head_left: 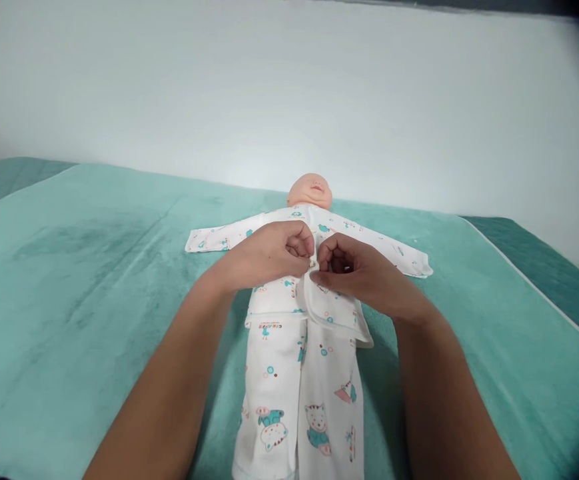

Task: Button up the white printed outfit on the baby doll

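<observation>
A baby doll (pixel 310 189) lies on its back on a teal towel (pixel 94 280), its head toward the wall. It wears a white printed shirt (pixel 339 227) with both sleeves spread out and matching white trousers (pixel 314 393). My left hand (pixel 274 253) and my right hand (pixel 354 270) meet over the doll's chest. Both are closed in a pinch on the front edges of the shirt, fingertips almost touching at the middle opening. The lower right flap of the shirt hangs loose below my right hand.
The teal towel covers a wide padded surface with a white edge line at the right (pixel 529 280). A plain pale wall (pixel 289 93) stands close behind the doll's head. Darker teal cloth shows at the far right (pixel 559 280).
</observation>
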Demonstrator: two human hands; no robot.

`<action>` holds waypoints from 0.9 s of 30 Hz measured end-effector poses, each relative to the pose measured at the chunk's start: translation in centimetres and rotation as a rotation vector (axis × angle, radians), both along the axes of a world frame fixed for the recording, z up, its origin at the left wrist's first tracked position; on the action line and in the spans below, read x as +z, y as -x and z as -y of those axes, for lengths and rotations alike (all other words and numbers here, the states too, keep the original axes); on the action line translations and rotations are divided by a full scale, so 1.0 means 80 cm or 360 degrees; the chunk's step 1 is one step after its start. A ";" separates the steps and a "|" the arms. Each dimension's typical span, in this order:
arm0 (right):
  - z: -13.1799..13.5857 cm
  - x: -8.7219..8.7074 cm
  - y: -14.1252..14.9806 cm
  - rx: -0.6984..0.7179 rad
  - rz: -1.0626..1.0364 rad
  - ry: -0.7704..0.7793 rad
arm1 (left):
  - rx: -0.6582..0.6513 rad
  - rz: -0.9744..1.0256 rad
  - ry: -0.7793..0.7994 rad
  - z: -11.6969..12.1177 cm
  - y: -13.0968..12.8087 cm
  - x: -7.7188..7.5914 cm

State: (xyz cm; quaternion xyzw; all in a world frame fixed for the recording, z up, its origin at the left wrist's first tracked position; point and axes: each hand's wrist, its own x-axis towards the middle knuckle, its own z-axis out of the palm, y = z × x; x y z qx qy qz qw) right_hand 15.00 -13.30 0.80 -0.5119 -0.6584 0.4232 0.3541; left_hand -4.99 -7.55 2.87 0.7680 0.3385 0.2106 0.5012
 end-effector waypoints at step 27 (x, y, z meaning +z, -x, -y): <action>-0.003 -0.010 -0.004 -0.0064 -0.0066 -0.0011 | -0.0050 0.0007 -0.0053 -0.007 0.007 0.000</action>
